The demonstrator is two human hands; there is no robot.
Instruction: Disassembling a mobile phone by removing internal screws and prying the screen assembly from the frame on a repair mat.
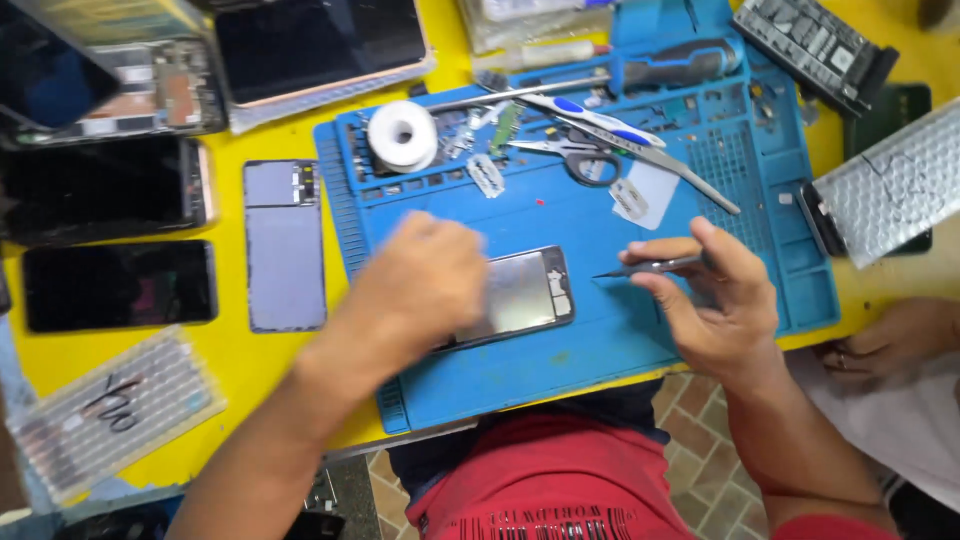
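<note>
An opened phone (525,293) lies face down on the blue repair mat (600,340), its silvery inside showing. My left hand (420,280) rests on the phone's left part and covers it; the hand is blurred. To the right, my right hand (715,300) pinches thin metal tweezers (645,267), whose tip points left toward the phone's top end without touching it.
Scissors (580,155), a blue-and-white tool (600,120), a screwdriver (670,65) and a white tape roll (402,135) lie at the mat's back. A lilac back cover (285,245) and dark phones (115,285) sit left on the yellow table. Another person's hand (890,340) rests at right.
</note>
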